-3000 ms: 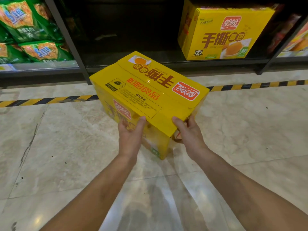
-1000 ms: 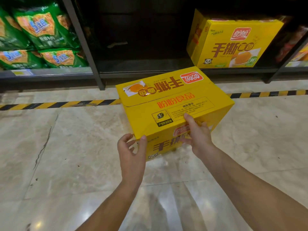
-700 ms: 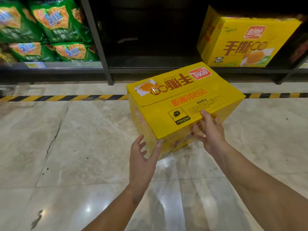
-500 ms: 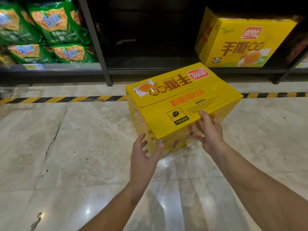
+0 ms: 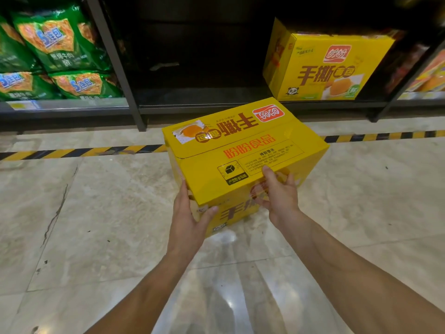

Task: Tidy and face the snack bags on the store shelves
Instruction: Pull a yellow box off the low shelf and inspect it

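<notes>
A yellow cardboard snack box [image 5: 243, 150] with red and brown print is held just above the marble floor, in front of the bottom shelf. My left hand [image 5: 190, 218] grips its near left corner, thumb on the front face. My right hand [image 5: 279, 196] holds the near top edge and front face. A matching yellow box [image 5: 322, 66] stands upright on the dark bottom shelf [image 5: 204, 104] at the right. Green snack bags [image 5: 60, 37] are stacked on the neighbouring shelf at the left.
A black shelf upright [image 5: 115, 63] divides the two bays. The dark bay between the upright and the shelved box holds nothing visible. Yellow-black hazard tape [image 5: 79, 151] runs along the floor before the shelves. Orange packs [image 5: 431, 75] show at the far right.
The box was turned around in my hands from 3 s ago, its long side now facing me. Since half a second ago my left hand has closed onto the near left corner.
</notes>
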Action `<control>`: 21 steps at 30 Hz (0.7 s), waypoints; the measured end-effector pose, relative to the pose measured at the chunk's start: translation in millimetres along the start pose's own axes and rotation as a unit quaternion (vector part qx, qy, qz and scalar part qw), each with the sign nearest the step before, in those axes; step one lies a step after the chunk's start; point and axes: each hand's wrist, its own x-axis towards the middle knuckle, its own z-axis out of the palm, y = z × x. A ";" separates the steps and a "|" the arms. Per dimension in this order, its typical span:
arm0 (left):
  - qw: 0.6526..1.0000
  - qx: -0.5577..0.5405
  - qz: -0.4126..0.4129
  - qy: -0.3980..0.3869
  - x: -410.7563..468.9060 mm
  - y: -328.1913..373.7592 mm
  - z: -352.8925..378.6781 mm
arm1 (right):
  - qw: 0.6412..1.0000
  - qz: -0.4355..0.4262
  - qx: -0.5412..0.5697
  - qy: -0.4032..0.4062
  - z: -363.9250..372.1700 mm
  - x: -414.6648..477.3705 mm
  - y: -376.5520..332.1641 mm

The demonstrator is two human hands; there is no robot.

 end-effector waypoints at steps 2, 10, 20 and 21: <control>1.000 -0.017 0.007 0.001 1.6 -3.5 -7.9 | 1.000 -0.005 -0.007 -0.007 1.1 -2.5 8.9; 0.996 -0.022 -0.036 0.078 22.6 -13.0 -28.1 | 0.983 -0.105 -0.139 0.060 -39.3 7.0 23.4; 0.992 -0.010 -0.060 0.111 35.9 -25.8 -27.6 | 0.963 -0.168 -0.205 -0.047 -94.2 36.7 21.9; 0.992 -0.012 -0.068 0.110 37.2 -29.9 -27.6 | 0.965 -0.168 -0.195 -0.050 -90.6 37.4 22.0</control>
